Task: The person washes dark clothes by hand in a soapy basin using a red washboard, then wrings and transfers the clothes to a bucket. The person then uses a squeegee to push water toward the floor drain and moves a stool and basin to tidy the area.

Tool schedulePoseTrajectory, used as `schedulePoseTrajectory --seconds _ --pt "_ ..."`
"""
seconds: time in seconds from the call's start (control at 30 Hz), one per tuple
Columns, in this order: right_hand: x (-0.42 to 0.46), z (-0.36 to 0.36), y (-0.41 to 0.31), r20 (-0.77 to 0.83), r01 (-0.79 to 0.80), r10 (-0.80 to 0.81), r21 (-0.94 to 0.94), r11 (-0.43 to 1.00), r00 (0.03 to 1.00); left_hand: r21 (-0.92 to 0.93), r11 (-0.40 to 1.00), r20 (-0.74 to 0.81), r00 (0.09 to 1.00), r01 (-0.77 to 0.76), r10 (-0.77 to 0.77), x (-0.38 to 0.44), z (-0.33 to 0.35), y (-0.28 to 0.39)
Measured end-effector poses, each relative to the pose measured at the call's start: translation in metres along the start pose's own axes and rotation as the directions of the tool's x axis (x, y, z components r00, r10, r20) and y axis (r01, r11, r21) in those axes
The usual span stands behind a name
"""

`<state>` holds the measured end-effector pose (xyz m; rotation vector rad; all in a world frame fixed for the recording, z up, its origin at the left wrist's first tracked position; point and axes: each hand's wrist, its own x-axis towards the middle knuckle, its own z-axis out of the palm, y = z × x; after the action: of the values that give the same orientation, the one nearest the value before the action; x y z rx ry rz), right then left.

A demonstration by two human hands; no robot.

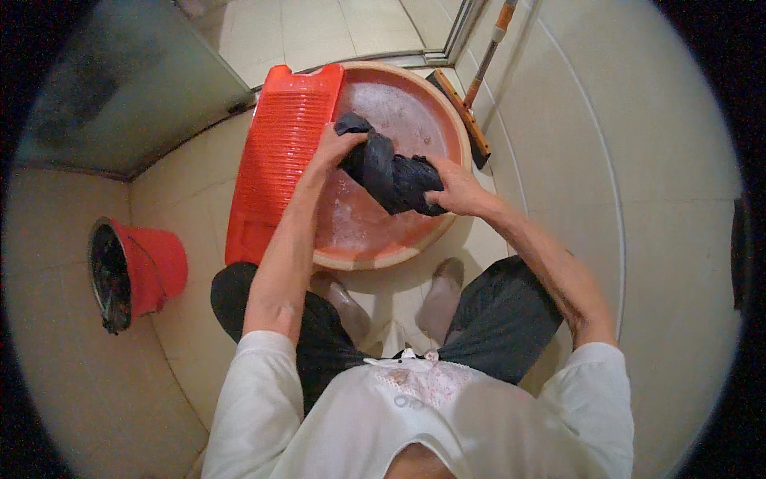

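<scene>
Between my two hands a dark cloth [383,170], twisted and bunched, is held over a round plastic basin [458,129]. My left hand [338,146] grips its upper left end, close to a red plastic washboard [275,155]. At the lower right end, my right hand [458,187] is closed around the bunched fabric. Below the cloth, soapy water [389,111] with whitish suds stands in the basin. The washboard, ridged across most of its length, lies across the basin's left side. What the cloth's folds hide cannot be seen.
A red bucket [157,269] with dark contents stands at the left by the tiled wall. Right of the basin, a floor squeegee [464,114] with an orange handle leans against the wall. A frosted glass panel [137,78] and a metal door track [395,58] lie beyond.
</scene>
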<state>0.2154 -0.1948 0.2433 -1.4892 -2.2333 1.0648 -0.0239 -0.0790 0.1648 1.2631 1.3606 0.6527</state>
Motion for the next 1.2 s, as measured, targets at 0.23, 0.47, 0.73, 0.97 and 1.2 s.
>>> schedulePoseTrajectory --seconds 0.23,0.47,0.73,0.97,1.2 --pt "-0.011 -0.005 0.009 -0.031 -0.189 0.247 0.556 0.810 0.969 -0.412 0.888 0.452 0.892 0.205 0.004 -0.064 -0.052 0.076" --pt "-0.012 0.002 0.006 0.029 -0.179 0.233 0.732 0.657 0.972 -0.401 0.899 0.371 0.929 0.176 -0.016 -0.080 -0.045 0.081" --pt "0.009 0.019 0.010 0.130 -0.133 0.480 0.991 -0.028 0.868 -0.075 0.942 -0.017 0.945 -0.326 0.325 -0.088 -0.021 0.120" --pt "0.008 0.062 0.023 0.133 -0.082 0.316 0.982 -0.170 0.939 0.363 0.730 -0.018 0.779 -0.579 0.626 -0.104 0.008 0.150" --pt "-0.012 0.075 0.042 0.445 -0.419 0.017 0.856 -0.304 0.896 0.458 0.475 0.166 0.598 -0.751 0.784 -0.103 0.020 0.145"
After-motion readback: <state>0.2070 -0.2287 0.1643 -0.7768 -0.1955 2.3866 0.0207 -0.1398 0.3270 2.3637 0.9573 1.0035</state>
